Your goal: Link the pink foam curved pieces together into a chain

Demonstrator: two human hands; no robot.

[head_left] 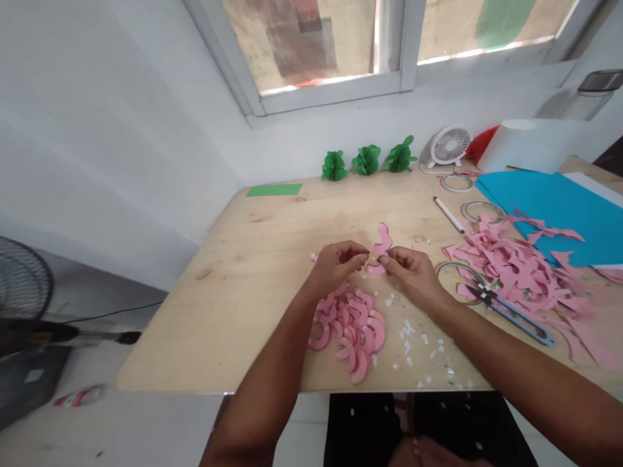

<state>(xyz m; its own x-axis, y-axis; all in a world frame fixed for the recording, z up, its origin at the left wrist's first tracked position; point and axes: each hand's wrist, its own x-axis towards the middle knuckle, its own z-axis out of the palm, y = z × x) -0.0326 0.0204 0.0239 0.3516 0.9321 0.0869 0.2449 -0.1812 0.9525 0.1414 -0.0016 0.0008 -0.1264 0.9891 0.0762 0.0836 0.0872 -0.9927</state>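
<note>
White walls and a window point(324, 45) stand behind a pale wooden bench point(233, 266), along whose rear edge sit three green paper ornaments point(333, 166) and a small white fan point(448, 146). Both forearms extend over the bench from its near side and converge, the left slanting up and rightward, the right slanting up and leftward. Right hand point(415, 272): wrist low, thumb and fingers grasping a curved pink piece point(383, 237), which is raised between the two hands. Left hand point(341, 264): back upward, fingers bent toward the thumb, tips just beside the piece; whether they pinch anything cannot be told. Another pink arc point(374, 268) shows directly below the held piece; whether the two are joined is unclear. Below the left hand lies a heap of pink arcs point(360, 314). White scraps point(407, 329) litter the bench between the forearms. Near the right forearm lie blue-handled snips point(518, 316) and pink offcuts point(523, 266).
</note>
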